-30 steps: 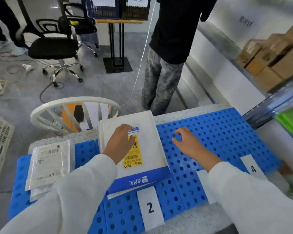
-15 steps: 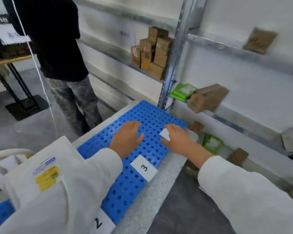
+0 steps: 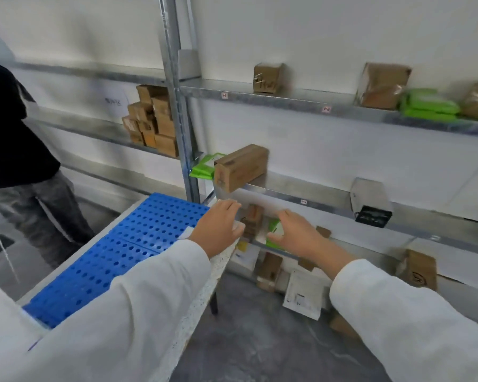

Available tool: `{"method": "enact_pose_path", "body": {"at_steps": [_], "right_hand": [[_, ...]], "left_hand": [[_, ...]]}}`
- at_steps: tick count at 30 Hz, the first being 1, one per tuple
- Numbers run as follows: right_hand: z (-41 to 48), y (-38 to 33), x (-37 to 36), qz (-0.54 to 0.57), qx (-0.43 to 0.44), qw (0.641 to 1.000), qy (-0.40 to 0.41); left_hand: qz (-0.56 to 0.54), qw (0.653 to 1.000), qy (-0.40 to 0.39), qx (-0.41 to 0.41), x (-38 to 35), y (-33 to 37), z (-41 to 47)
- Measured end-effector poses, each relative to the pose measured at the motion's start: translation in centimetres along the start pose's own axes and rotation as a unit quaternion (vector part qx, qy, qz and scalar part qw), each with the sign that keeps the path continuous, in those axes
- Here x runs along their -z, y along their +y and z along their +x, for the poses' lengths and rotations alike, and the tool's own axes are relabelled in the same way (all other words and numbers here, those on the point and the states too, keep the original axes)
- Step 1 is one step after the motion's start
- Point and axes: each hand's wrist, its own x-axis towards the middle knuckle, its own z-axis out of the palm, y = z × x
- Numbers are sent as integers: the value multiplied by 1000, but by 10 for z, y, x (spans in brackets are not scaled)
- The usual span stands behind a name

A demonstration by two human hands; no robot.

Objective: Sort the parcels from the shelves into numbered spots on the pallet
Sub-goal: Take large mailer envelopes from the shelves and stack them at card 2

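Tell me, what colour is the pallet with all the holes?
The pallet is blue; head view.

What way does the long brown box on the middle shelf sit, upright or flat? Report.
Flat: the brown box rests on a long face on the shelf.

The pallet (image 3: 138, 244) is bright blue, patterned with regular rows of round holes. The left sleeve (image 3: 138, 307) and right sleeve (image 3: 398, 321) are white. The table edge (image 3: 202, 296) is pale with fine grey speckles. The cardboard box (image 3: 240, 168) on the grey metal shelf (image 3: 287, 102) is brown; the flat packets (image 3: 428, 106) are lime green. A bystander wears a black top (image 3: 9, 133) and mottled grey trousers (image 3: 44, 210). The floor (image 3: 260, 340) is streaked grey.
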Motion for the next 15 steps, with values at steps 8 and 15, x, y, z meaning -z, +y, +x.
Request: {"method": "enact_pose_path", "body": {"at_steps": [8,15], "right_hand": [[-57,109,3,26,-64,998,4],[-71,149,-17,51,-86,995,-20]], "left_hand": [[21,998,-37,-44,-46,93,33],[6,997,-65,-48,-85,138,37]]}}
